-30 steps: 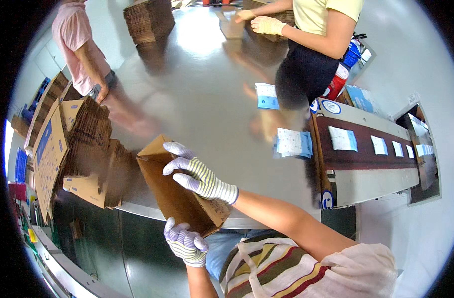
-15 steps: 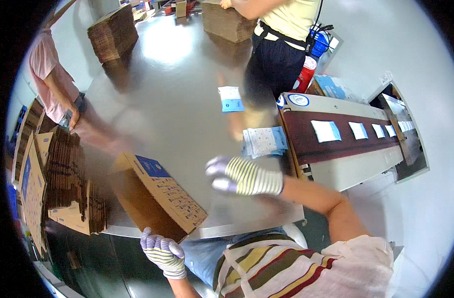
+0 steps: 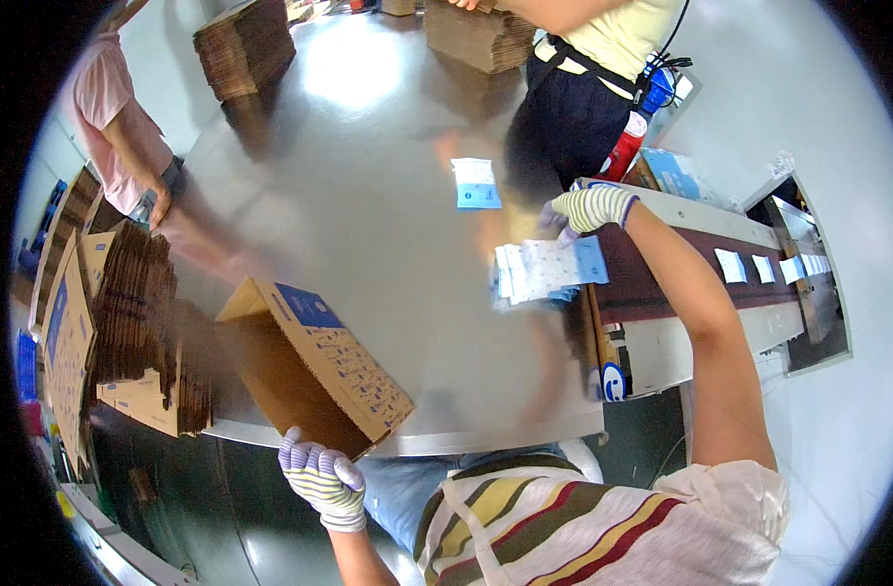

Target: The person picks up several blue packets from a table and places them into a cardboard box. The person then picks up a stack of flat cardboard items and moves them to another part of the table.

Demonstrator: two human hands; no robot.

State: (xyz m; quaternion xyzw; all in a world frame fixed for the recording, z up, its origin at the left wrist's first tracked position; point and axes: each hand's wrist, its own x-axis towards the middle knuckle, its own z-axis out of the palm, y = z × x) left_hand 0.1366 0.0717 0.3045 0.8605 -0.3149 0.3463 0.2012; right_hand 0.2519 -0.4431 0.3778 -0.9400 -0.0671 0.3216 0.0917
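Note:
My left hand point(image 3: 321, 481), in a striped glove with purple fingertips, is closed on the near edge of an open cardboard box point(image 3: 354, 386). The box lies tilted on its side at the table's front edge, with its opening toward me. My right hand point(image 3: 593, 211), gloved alike, reaches out over the conveyor's near end. Its fingers and thumb are apart, just above a loose pile of white and blue packets point(image 3: 542, 270); whether they touch it I cannot tell. A single white and blue packet point(image 3: 476, 184) lies farther left on the table.
A conveyor point(image 3: 652, 281) at right carries several spaced packets point(image 3: 730, 266). Stacked flat cartons point(image 3: 134, 313) stand at left; more stacks point(image 3: 243, 51) point(image 3: 476, 37) are at the far end of the metal table point(image 3: 368, 195). One person point(image 3: 124, 127) stands at left, another point(image 3: 574, 107) at the far right.
My right hand has moved from above the table, right and away from me, to the packet pile. The pile looks more spread, and conveyor packets have shifted. My left hand stays at the box.

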